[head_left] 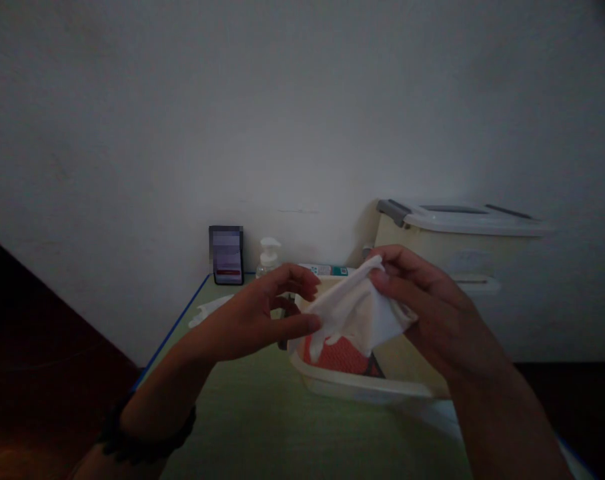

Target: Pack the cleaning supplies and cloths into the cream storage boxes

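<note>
My right hand (427, 300) pinches a thin white cloth glove (355, 310) near its upper right edge, and the fabric hangs in loose folds. Rounded, finger-like ends droop at its lower left. My left hand (269, 303) is at the glove's left side, fingers curved and apart from the thumb. Its thumb tip lies by the cloth; whether they touch I cannot tell. Below the glove is a cream plastic bin (327, 387), and a red textured item (339, 357) shows inside it.
On the green tabletop (252, 413) lies another white cloth (209, 308). Behind it stand a phone (227, 257) with a lit screen and a pump bottle (269, 257). A lidded cream storage box (432, 250) is at the right, against the grey wall (292, 120).
</note>
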The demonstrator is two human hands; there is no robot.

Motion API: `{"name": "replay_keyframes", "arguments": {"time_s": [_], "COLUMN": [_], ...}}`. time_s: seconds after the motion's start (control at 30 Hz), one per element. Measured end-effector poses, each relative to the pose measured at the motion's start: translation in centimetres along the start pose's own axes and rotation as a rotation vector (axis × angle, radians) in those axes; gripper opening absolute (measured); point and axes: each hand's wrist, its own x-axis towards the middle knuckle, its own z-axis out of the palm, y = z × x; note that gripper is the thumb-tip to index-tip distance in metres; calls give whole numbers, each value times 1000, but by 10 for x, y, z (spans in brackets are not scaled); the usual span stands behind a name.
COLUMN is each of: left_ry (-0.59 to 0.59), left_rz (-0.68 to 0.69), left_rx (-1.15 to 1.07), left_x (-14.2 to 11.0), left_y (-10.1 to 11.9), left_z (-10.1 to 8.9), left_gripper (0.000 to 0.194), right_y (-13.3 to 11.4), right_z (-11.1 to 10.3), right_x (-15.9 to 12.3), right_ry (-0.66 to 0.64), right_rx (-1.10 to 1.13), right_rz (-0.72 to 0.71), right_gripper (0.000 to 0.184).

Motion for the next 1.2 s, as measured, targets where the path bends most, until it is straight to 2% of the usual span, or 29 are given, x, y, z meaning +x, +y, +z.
{"name": "replay_keyframes", "arguments": {"time_s": [0.07,0.2,0.37,0.63,0.8,0.9,1.03,1.2], "left_ry": [-30,-94,-84,-77,-17,-21,-54,-36], "left_rz": [6,-2,-75,-75,-93,-119,-99,-44], "left_rx": [23,46,45,85,103,133,121,38], "left_x": [0,0,0,0,-2,-4,-5,-4], "left_y": [2,3,1,4,6,7,5,2], "left_z": [1,0,-2,-2,-6,-7,-5,-3], "left_gripper": [36,23,21,20,19,20,19,18], "right_y": [2,2,-1,-1,-2,-3,-1,0], "right_z": [3,1,-3,2,-5,-8,-7,-5], "right_x": [-1,-1,2,3,6,6,4,4], "right_ry": [-30,-19,41,25,84,100,65,49], "right_rx": [7,31,73,40,36,23,13,1], "right_rz": [11,-5,-26,24,10,9,14,19], "right_gripper": [7,7,7,5,7,7,8,7]}}
